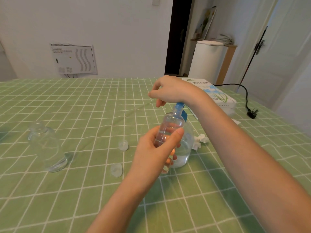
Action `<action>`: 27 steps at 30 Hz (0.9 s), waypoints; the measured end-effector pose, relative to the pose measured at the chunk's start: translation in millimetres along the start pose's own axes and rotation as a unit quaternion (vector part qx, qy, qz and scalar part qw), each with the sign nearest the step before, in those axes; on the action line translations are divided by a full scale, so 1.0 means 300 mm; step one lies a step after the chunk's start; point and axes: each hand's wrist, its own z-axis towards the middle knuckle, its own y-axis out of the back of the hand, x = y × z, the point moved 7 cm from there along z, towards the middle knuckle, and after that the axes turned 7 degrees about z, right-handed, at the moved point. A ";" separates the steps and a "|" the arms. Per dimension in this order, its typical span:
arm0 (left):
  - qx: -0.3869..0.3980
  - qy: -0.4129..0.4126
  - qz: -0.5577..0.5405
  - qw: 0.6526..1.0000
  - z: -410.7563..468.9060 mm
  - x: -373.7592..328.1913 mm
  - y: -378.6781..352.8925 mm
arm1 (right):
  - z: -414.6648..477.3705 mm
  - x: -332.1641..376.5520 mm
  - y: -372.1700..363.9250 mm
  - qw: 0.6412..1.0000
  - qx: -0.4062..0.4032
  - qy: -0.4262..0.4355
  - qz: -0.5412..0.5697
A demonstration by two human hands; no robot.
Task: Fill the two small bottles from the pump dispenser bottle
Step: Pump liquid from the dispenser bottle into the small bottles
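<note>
My left hand grips a small clear bottle and tilts it so its mouth meets the blue pump head. Some clear liquid shows inside this bottle. The pump dispenser bottle, clear and partly filled, stands right behind it. My right hand lies on top of the pump head with the heel of the palm, its fingers loosely curled and holding nothing. A second small clear bottle stands uncapped at the left of the table. Two clear caps lie between that bottle and my left hand.
A green checked cloth covers the table. A tissue box sits at the back right, with a crumpled tissue beside the pump bottle. A black cable and plug lie at the right edge.
</note>
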 end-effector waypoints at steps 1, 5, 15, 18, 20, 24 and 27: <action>0.000 -0.002 0.002 1.000 -0.001 -0.001 -0.001 | -0.001 -0.002 -0.001 1.000 -0.001 -0.002 0.005; -0.004 0.003 0.005 1.000 -0.002 0.004 0.004 | -0.006 -0.009 -0.005 1.000 -0.005 -0.003 0.016; 0.002 0.008 0.009 1.000 -0.007 0.015 0.000 | -0.012 -0.024 -0.027 1.000 -0.004 -0.005 0.022; 0.005 0.003 0.012 1.000 -0.009 0.010 -0.003 | -0.013 -0.021 -0.025 1.000 -0.009 0.000 0.011; 0.008 -0.001 0.011 1.000 -0.009 0.005 -0.006 | -0.013 -0.019 -0.017 1.000 -0.007 0.001 0.011; 0.002 -0.003 0.012 1.000 -0.006 0.001 0.000 | -0.002 -0.004 0.008 1.000 -0.020 0.007 0.006; -0.001 -0.002 0.007 1.000 -0.003 0.003 0.003 | 0.002 0.000 0.005 1.000 -0.017 0.007 0.009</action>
